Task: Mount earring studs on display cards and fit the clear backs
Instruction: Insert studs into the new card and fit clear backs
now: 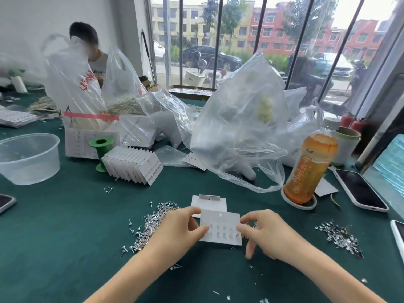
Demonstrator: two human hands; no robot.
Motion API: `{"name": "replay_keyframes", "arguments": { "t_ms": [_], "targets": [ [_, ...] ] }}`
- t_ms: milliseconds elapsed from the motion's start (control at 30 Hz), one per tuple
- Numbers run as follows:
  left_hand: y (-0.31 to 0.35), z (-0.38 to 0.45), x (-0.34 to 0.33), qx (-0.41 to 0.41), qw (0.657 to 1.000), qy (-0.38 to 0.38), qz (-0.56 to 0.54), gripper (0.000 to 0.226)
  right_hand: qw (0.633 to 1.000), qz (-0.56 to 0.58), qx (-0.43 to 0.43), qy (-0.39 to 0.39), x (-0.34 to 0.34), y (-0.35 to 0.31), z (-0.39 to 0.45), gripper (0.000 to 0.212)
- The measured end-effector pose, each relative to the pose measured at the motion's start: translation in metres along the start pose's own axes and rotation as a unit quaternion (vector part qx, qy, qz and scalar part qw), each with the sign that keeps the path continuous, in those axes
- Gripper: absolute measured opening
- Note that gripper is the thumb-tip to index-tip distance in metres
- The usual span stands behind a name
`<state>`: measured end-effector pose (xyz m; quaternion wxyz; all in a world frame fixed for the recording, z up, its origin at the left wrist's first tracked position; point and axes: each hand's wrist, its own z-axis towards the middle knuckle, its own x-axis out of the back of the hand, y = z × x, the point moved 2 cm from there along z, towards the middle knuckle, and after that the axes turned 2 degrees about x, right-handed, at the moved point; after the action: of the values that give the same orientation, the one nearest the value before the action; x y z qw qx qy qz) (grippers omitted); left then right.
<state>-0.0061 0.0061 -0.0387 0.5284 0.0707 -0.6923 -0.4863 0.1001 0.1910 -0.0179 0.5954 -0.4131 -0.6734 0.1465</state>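
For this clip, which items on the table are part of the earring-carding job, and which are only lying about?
Job: display card held by left hand and right hand; blank card behind it; stud piles left and right; finished card stack.

Lying about: orange drink bottle, phone, plastic tub, plastic bags.

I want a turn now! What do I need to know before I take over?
Left hand pinches the display card by its left edge; right hand pinches its right edge.
The card has two rows of studs already pushed in.
Loose studs lie in a pile on the left and another pile on the right.
A spare card lies just behind.
Finished cards stand further back.
Whether the clear backs are fitted can't be seen; check that.
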Motion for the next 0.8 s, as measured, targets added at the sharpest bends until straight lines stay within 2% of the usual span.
{"name": "replay_keyframes", "arguments": {
  "t_ms": [100, 300, 433, 533, 667, 800],
  "targets": [
    [0.002, -0.001, 0.0, -0.004, 1.0, 0.002, 0.03, 0.04, 1.0, -0.002, 0.004, -0.002, 0.0, -0.003, -0.001, 0.014],
    [0.0, 0.001, 0.005, 0.027, 0.996, 0.006, -0.081, 0.021, 0.995, 0.094, 0.009, 0.012, 0.005, -0.016, -0.001, 0.012],
    [0.0, 0.009, 0.03, 0.035, 0.987, 0.073, -0.135, 0.018, 0.99, 0.102, 0.073, 0.063, 0.019, -0.048, 0.023, 0.009],
    [-0.004, 0.016, 0.054, 0.041, 0.98, 0.117, -0.154, 0.018, 0.988, 0.031, 0.116, 0.094, 0.022, -0.075, 0.06, 0.011],
    [-0.021, 0.032, 0.076, 0.072, 0.966, 0.192, -0.156, 0.014, 0.989, 0.043, 0.13, 0.053, 0.007, -0.106, 0.116, 0.025],
    [-0.038, 0.051, 0.081, 0.095, 0.961, 0.236, -0.109, 0.013, 0.99, 0.051, 0.12, 0.046, -0.018, -0.12, 0.162, 0.036]
  ]
}}
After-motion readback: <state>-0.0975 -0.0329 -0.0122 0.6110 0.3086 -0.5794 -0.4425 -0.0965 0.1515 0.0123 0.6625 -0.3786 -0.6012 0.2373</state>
